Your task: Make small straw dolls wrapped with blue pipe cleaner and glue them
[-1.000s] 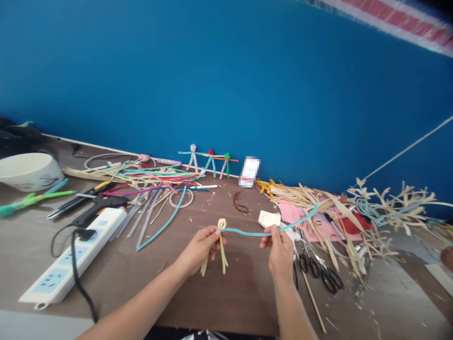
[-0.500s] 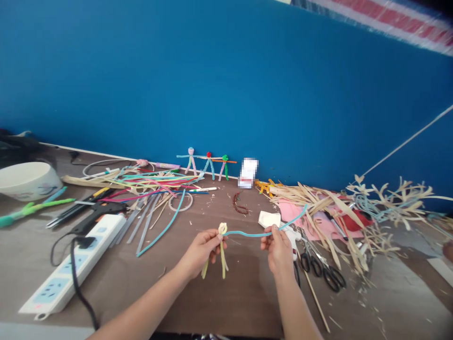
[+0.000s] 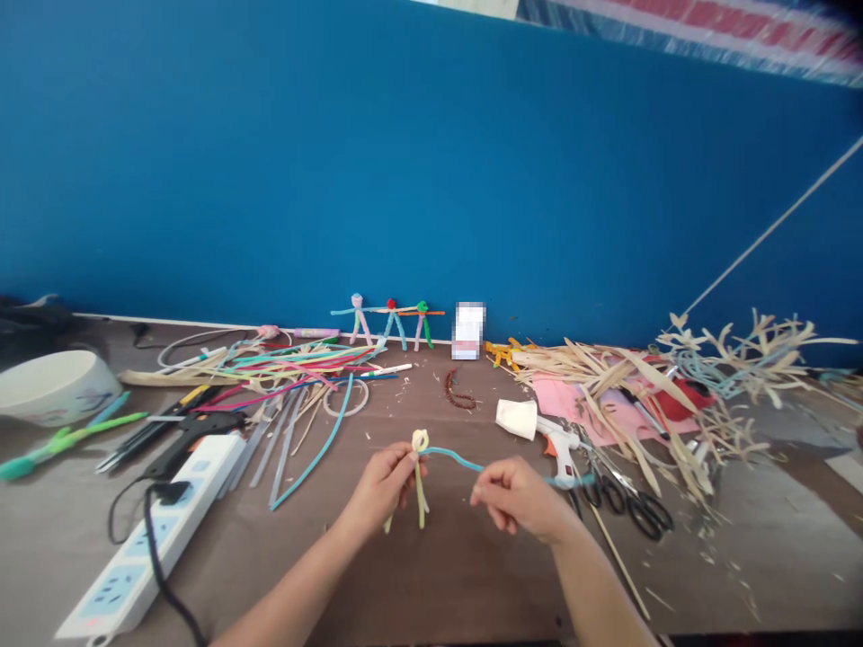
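The yellow stem (image 3: 422, 503) is looped; most of the blue stem (image 3: 453, 456) is unwound.
From afar, I see my left hand (image 3: 386, 481) pinching them where they meet, near middle, loop just above the fingertips; blue runs right past my curled right hand (image 3: 516, 496), whose hold I cannot tell.

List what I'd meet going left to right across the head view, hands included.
White bowl → black glue gun → loose light-blue pipe cleaner → left hand → pale yellow pipe-cleaner loop → right hand → black-handled scissors.
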`<state>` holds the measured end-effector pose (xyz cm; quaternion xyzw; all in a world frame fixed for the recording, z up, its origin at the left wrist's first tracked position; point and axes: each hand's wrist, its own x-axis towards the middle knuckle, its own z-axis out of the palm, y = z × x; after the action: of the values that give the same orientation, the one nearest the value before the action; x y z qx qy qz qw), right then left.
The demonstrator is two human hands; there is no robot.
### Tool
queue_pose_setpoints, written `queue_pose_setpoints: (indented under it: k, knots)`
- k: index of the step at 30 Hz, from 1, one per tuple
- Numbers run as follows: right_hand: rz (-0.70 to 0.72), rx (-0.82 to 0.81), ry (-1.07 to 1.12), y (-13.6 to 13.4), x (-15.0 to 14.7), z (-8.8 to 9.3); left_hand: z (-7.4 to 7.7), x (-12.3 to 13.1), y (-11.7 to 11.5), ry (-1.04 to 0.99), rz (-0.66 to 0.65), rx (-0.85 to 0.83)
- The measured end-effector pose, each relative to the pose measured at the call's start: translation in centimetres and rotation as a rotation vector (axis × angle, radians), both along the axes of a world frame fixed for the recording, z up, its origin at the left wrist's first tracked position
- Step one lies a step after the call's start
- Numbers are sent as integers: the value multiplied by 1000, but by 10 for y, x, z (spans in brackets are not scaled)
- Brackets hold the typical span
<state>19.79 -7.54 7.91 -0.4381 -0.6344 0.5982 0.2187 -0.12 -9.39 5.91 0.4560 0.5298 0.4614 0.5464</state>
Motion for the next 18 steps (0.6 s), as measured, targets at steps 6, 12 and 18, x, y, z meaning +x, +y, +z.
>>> queue_pose_setpoints:
  k: [6, 12, 18]
  knots:
    - [-180, 704, -207, -4, -35, 22, 5, 5, -1, 107, -109, 43]
    - [-207, 703, -290, 2, -44, 13, 6, 4, 3, 148, -129, 65]
    - [-287, 607, -200, 5, -43, 5, 9, 5, 5, 97, -148, 10]
